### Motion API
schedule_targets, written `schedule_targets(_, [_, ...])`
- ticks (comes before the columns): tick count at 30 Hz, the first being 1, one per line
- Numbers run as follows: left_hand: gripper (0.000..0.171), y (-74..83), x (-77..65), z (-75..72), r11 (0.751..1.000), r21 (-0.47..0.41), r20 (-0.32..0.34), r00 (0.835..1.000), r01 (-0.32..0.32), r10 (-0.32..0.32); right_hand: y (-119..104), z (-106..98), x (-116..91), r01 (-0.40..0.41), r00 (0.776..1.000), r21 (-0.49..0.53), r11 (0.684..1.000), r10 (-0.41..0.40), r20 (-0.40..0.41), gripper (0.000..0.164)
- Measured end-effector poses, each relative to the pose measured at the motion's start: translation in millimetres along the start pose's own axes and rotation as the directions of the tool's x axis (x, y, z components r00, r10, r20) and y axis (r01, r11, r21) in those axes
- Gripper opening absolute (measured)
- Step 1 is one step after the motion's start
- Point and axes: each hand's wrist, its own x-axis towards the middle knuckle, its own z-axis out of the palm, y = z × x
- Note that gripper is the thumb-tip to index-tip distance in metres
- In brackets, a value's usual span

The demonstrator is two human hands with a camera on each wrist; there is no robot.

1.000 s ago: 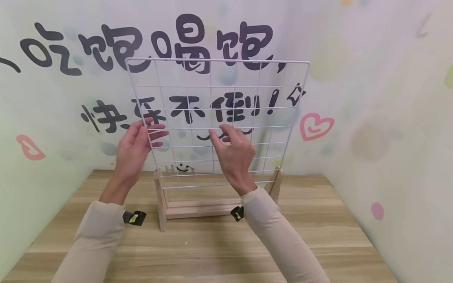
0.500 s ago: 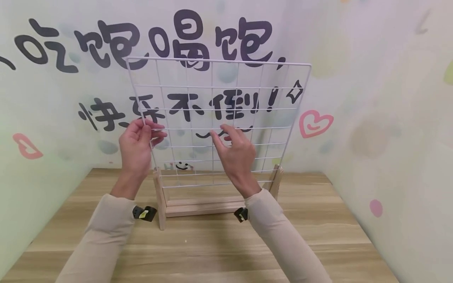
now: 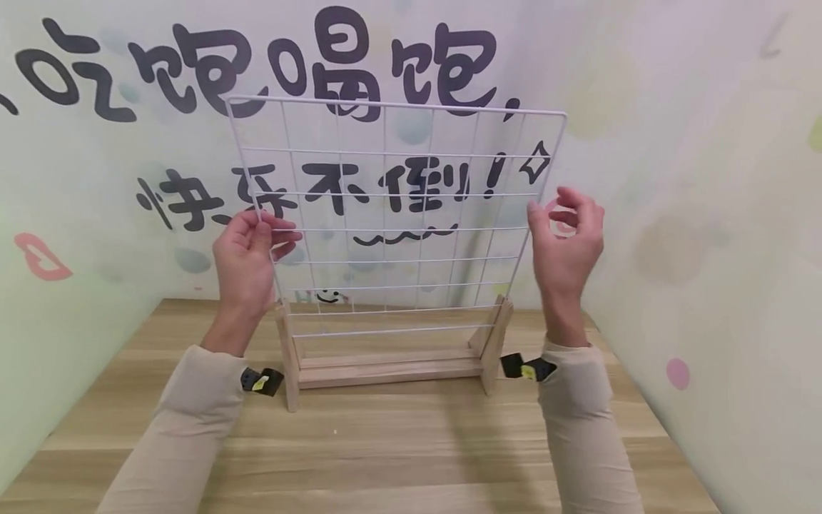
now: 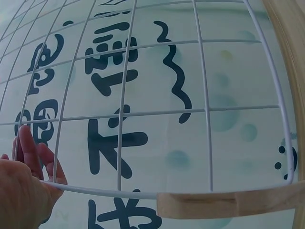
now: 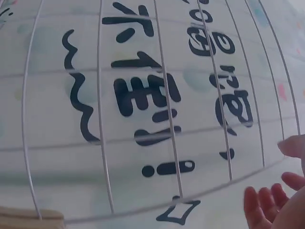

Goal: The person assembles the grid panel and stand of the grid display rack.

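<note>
A white wire grid panel (image 3: 385, 105) stands upright in a wooden stand (image 3: 392, 373), leaning slightly. The stand has two side posts joined by a low crossbar. My left hand (image 3: 244, 260) pinches the panel's left edge about halfway up, thumb in front and fingers reaching behind the wires. In the left wrist view the same hand (image 4: 21, 191) wraps the edge wire above the post. At the right edge, my right hand (image 3: 568, 246) is raised with fingers loosely bent and thumb close to the wire. The right wrist view has its fingers (image 5: 271, 202) spread apart from the thumb.
The stand rests on a wood-grain table (image 3: 359, 457). Close behind rises a pale wall (image 3: 642, 178) painted with black characters, hearts and spots. Side walls flank the table. Each wrist carries a small black strap-mounted device (image 3: 526, 367).
My left hand went from spread fingers at the left edge to pinching it. The right hand left the panel's front middle and moved right to its right edge. The panel stays in place.
</note>
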Motion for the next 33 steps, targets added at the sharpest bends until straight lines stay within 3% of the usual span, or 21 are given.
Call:
schedule_targets(2, [0.007,0.9,0.4,-0.7,1.0,-0.011,-0.006,1.0,0.005,-0.005,7,-7,7,-0.043,0.997,-0.015,0.999,0.043,0.057,0.036])
schedule_targets(5, [0.007,1.0,0.3,-1.7,1.0,-0.027,-0.015,1.0,0.013,-0.013,17,-14,12,-0.094,0.976,-0.003,0.996,0.093,0.195,0.036])
schedule_targets(8, [0.008,-0.8,-0.4,-1.5,0.999,-0.036,-0.009,1.0,0.021,-0.022,25,-18,13,-0.127,0.961,0.044,0.991,0.112,0.251,0.033])
schedule_targets(14, [0.009,-4.2,-2.3,-1.7,1.0,-0.014,-0.004,1.0,0.021,-0.021,30,-23,15,-0.156,0.951,0.081,0.984,0.127,0.282,0.031])
schedule_targets(21, [0.007,-8.3,-4.1,-3.4,1.0,0.0,0.002,1.0,0.015,-0.015,35,-25,13,-0.113,0.939,-0.023,0.993,0.115,0.324,0.032])
schedule_targets(33, [0.008,-15.7,-9.6,-7.6,0.999,0.02,0.036,0.999,0.032,-0.032,44,-26,10,-0.082,0.949,-0.033,0.996,0.089,0.302,0.03])
